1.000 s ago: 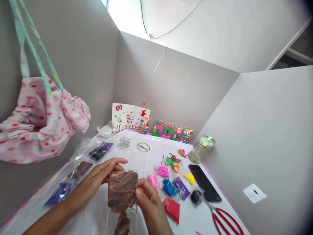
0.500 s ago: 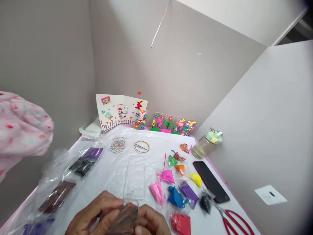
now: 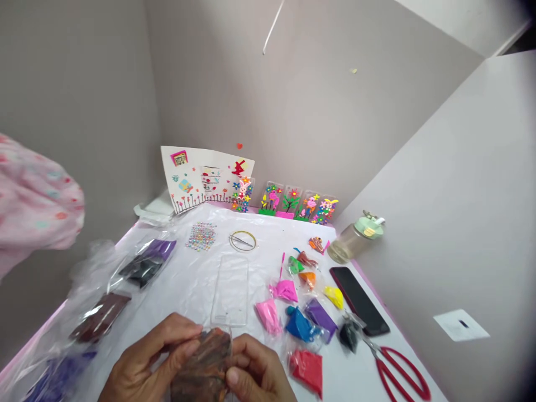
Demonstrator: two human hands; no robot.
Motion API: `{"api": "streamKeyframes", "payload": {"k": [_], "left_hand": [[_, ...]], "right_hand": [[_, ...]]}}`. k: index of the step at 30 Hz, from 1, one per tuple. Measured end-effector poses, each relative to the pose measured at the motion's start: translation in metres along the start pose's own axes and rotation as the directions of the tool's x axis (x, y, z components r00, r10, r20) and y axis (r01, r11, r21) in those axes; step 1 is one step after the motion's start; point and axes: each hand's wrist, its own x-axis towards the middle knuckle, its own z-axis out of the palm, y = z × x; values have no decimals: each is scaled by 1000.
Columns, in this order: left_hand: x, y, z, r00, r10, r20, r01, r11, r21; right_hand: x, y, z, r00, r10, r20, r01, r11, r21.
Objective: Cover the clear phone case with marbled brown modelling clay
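Note:
Both hands hold a flat piece of marbled brown clay [image 3: 203, 365] in clear plastic, streaked with orange and dark tones, at the bottom centre. My left hand [image 3: 153, 357] pinches its upper left between thumb and fingers. On its right edge, my right hand [image 3: 255, 368] grips with the thumb in front and curled fingers behind. The lower end of the piece is cut off by the frame. Just beyond it a clear plastic phone case [image 3: 230, 290] lies flat on the white-covered table [image 3: 184, 301].
Bagged clay, including a red packet [image 3: 307, 371] and a blue packet [image 3: 299, 324], lies to the right. Beyond are scissors [image 3: 400, 368], a phone [image 3: 360, 301] and a bottle [image 3: 355, 240]. Wrapped packets, one brown [image 3: 103, 317], lie left. Gems [image 3: 201, 236] and decorated cases [image 3: 272, 198] are at the back.
The marbled piece has been tilted, so more of its broad face shows. Both hands still grip it. The camera view has shifted slightly, and the table items keep their places.

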Motion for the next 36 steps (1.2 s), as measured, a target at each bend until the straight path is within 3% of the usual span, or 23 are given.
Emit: {"api": "streamKeyframes", "payload": {"k": [5,10,13,19,22,25,27,33,36], "left_hand": [[0,28,-1,997,81,9,-82,991,110],[-3,47,4,971,237,37,-240,967,89],[-2,52,4,961,270,64,-275,958,80],[8,57,-3,984,84,156,-77,996,-48],[11,57,-2,964,189,186,-190,982,-12],[10,52,3,934,327,142,-337,940,46],[9,46,6,924,368,109,-376,924,65],[3,37,2,971,211,109,-217,975,42],[0,38,1,966,217,138,-226,973,48]], "right_hand": [[-7,-11,13,997,-72,-3,72,996,-44],[-17,-24,23,990,-136,-22,134,987,-92],[-18,-25,22,985,-170,-10,168,980,-104],[-15,-27,20,972,-236,-9,233,965,-124],[-13,-26,21,963,-268,-6,265,956,-126],[-10,-22,18,962,-272,1,270,954,-131],[-9,-20,16,967,-254,-7,251,959,-133],[-15,-23,21,972,-228,-48,216,959,-183],[-17,-23,24,970,-241,-19,232,950,-211]]}}
